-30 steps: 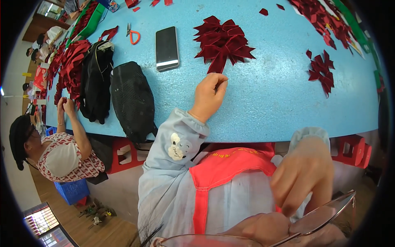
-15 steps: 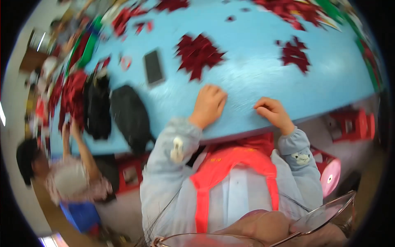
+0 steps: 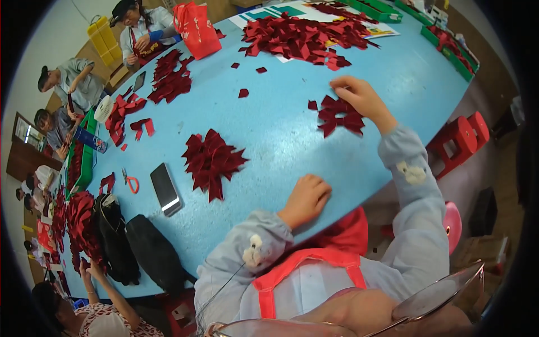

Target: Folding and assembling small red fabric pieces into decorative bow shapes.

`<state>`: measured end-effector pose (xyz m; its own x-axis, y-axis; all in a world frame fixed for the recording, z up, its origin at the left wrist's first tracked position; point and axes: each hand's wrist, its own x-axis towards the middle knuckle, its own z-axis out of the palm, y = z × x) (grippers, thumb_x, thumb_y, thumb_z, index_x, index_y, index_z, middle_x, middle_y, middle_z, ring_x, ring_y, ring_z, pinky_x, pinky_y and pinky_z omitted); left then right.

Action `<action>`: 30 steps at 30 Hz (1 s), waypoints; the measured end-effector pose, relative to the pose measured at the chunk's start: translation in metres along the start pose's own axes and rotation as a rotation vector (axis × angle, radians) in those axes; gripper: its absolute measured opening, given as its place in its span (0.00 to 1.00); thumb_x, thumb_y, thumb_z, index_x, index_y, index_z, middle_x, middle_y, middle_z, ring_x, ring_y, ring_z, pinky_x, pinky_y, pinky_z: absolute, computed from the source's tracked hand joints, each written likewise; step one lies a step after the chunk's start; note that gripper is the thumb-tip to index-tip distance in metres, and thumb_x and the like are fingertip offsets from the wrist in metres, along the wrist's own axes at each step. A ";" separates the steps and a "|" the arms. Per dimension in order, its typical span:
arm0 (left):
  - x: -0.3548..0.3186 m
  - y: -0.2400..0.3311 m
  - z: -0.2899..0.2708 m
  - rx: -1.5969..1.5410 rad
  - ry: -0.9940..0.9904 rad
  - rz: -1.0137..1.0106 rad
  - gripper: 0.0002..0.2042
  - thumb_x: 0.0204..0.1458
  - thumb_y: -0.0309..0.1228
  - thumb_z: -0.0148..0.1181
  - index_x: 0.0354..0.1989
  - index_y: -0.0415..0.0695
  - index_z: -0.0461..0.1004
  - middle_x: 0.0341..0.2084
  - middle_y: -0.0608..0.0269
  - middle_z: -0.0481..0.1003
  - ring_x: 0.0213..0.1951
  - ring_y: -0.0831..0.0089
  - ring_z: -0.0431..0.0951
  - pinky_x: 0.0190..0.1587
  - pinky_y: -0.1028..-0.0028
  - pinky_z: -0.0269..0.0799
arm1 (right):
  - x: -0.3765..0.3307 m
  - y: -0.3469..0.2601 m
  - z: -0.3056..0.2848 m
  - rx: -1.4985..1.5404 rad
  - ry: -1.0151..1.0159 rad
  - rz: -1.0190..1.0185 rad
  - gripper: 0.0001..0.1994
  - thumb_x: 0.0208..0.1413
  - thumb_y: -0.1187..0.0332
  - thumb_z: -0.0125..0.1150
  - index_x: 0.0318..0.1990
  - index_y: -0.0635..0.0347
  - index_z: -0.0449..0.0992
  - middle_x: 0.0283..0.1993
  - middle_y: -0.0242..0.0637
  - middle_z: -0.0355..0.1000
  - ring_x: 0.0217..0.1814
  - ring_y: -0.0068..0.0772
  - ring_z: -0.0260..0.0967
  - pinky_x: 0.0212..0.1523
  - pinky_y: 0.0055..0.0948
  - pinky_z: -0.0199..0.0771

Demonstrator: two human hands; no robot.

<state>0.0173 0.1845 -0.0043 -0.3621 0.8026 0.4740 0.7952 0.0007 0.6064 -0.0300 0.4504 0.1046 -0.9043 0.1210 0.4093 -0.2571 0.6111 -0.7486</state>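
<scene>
Head view shows the right hand (image 3: 362, 101) held over the far right part of a small cluster of dark red ribbon bows (image 3: 340, 124) on the blue bench (image 3: 269, 118); the step in hand reads as a reach to these bows. Lifting one from here would call for the fingers to dip and pinch it alone. The right forearm slants forward and inward, palm down; its fingers are stretched out and parted from the thumb, nothing visible between them, though whether they touch the bows is hard to tell. The left hand (image 3: 306, 197) rests near the bench's edge, fingers curled in, apparently empty; a larger bow cluster (image 3: 212, 160) lies forward and left of it.
</scene>
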 end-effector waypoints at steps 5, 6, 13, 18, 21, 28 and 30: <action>0.002 -0.006 -0.010 -0.286 -0.039 -0.135 0.05 0.47 0.25 0.56 0.33 0.42 0.71 0.29 0.57 0.70 0.35 0.58 0.68 0.40 0.65 0.64 | 0.142 0.134 0.034 -0.584 0.029 -0.030 0.21 0.50 0.66 0.56 0.53 0.56 0.67 0.54 0.45 0.66 0.55 0.46 0.64 0.52 0.38 0.65; 0.002 -0.009 -0.012 -0.354 -0.047 -0.164 0.05 0.48 0.26 0.55 0.33 0.42 0.71 0.28 0.57 0.70 0.34 0.59 0.68 0.40 0.65 0.63 | 0.166 0.148 0.044 -0.572 0.006 -0.046 0.21 0.50 0.66 0.56 0.53 0.56 0.67 0.54 0.45 0.66 0.55 0.46 0.64 0.52 0.38 0.65; 0.005 -0.016 -0.014 -0.470 -0.011 -0.188 0.05 0.48 0.25 0.55 0.33 0.41 0.71 0.28 0.57 0.71 0.35 0.58 0.69 0.39 0.64 0.64 | 0.231 0.201 0.068 -0.718 -0.007 0.438 0.21 0.50 0.62 0.56 0.51 0.60 0.70 0.46 0.48 0.72 0.49 0.46 0.69 0.48 0.36 0.68; 0.003 -0.023 -0.013 -0.401 0.011 -0.191 0.05 0.48 0.25 0.55 0.33 0.41 0.72 0.28 0.58 0.71 0.35 0.60 0.69 0.40 0.66 0.64 | 0.244 0.184 0.064 -0.468 0.183 0.216 0.20 0.48 0.61 0.56 0.49 0.59 0.72 0.45 0.46 0.72 0.48 0.44 0.69 0.49 0.36 0.68; -0.001 -0.013 -0.014 -0.400 -0.006 -0.164 0.04 0.48 0.25 0.55 0.33 0.41 0.72 0.29 0.58 0.72 0.35 0.60 0.70 0.40 0.66 0.64 | 0.242 0.182 0.062 -0.460 0.148 0.218 0.20 0.48 0.58 0.54 0.49 0.54 0.71 0.53 0.43 0.68 0.54 0.44 0.66 0.51 0.39 0.66; 0.001 -0.015 -0.012 -0.434 0.010 -0.172 0.05 0.47 0.25 0.55 0.33 0.41 0.72 0.29 0.57 0.72 0.35 0.58 0.69 0.40 0.64 0.64 | 0.214 0.195 0.091 -0.786 0.238 0.473 0.18 0.48 0.56 0.56 0.46 0.52 0.74 0.44 0.42 0.74 0.43 0.46 0.72 0.42 0.35 0.70; 0.002 -0.015 -0.011 -0.448 0.010 -0.176 0.05 0.48 0.25 0.54 0.33 0.41 0.72 0.29 0.57 0.72 0.35 0.59 0.70 0.40 0.65 0.64 | 0.224 0.195 0.084 -0.696 0.344 0.397 0.16 0.48 0.56 0.56 0.42 0.54 0.76 0.39 0.41 0.75 0.40 0.44 0.72 0.41 0.34 0.70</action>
<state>-0.0008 0.1791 -0.0053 -0.4787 0.8075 0.3445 0.4346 -0.1230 0.8922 -0.3115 0.5312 0.0071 -0.7011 0.5871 0.4046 0.4235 0.7994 -0.4261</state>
